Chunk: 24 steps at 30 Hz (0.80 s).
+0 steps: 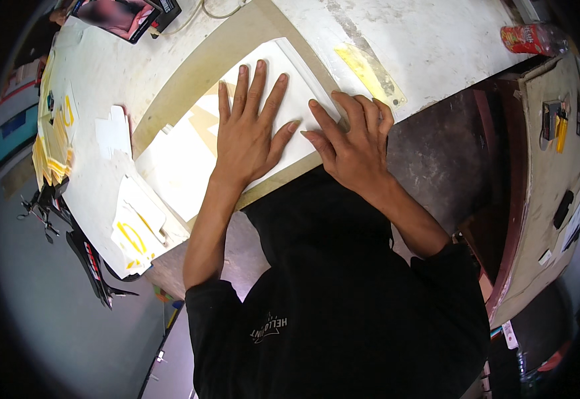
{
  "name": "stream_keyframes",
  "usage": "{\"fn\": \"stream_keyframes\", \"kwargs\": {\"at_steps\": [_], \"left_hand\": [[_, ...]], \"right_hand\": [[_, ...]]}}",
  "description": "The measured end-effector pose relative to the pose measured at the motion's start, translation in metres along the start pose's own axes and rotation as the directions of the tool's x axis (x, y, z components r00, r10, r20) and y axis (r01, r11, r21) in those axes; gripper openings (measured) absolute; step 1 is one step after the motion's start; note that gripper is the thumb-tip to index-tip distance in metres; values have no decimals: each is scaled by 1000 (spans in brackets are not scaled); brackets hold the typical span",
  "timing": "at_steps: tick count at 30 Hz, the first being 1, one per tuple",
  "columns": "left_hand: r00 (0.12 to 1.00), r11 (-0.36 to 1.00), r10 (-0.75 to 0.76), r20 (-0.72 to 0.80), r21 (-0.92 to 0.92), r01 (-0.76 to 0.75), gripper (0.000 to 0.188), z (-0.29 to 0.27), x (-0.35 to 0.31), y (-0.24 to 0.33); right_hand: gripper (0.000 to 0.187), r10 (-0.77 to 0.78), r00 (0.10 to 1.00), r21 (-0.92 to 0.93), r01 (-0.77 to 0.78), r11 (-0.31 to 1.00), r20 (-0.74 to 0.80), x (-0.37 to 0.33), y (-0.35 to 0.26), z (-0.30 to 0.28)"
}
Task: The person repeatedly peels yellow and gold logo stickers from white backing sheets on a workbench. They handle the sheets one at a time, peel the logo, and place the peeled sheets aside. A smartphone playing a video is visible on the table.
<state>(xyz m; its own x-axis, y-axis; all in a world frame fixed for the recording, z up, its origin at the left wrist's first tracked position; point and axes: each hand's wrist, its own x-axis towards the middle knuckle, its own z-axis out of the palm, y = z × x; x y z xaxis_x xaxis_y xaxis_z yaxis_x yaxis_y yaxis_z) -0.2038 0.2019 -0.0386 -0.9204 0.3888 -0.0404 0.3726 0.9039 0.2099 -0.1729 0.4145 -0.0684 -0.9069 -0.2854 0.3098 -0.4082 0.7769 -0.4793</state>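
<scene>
My left hand (248, 130) lies flat with its fingers spread on a white paper sheet (295, 151). A narrow raised strip or fold runs along that sheet's right edge. Beside this edge is my right hand (356, 136), its thumb and index finger apart over the paper and its other fingers bent; nothing shows held in it. Beneath the paper lies a tan board (190, 76). Left of my left hand, another white sheet (177, 169) rests partly on the board, with tan pieces showing between the sheets.
White offcuts with yellow marks (133, 229) lie at the table's left edge, near a white scrap (113, 133). Yellow-edged papers (53, 146) hang farther left. A screen (118, 18) stands at the back, a yellow strip (368, 70) lies right, and a red-labelled bottle (533, 40) far right.
</scene>
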Motion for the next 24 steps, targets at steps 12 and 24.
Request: {"fn": "stream_keyframes", "kwargs": {"at_steps": [12, 24], "left_hand": [[1000, 1000, 6, 13, 14, -6, 70, 1, -1, -1], [1000, 1000, 12, -12, -19, -12, 71, 3, -2, -3]], "right_hand": [[21, 178, 980, 113, -168, 979, -84, 20, -5, -17], [27, 287, 957, 131, -281, 951, -29, 17, -17, -13]]}}
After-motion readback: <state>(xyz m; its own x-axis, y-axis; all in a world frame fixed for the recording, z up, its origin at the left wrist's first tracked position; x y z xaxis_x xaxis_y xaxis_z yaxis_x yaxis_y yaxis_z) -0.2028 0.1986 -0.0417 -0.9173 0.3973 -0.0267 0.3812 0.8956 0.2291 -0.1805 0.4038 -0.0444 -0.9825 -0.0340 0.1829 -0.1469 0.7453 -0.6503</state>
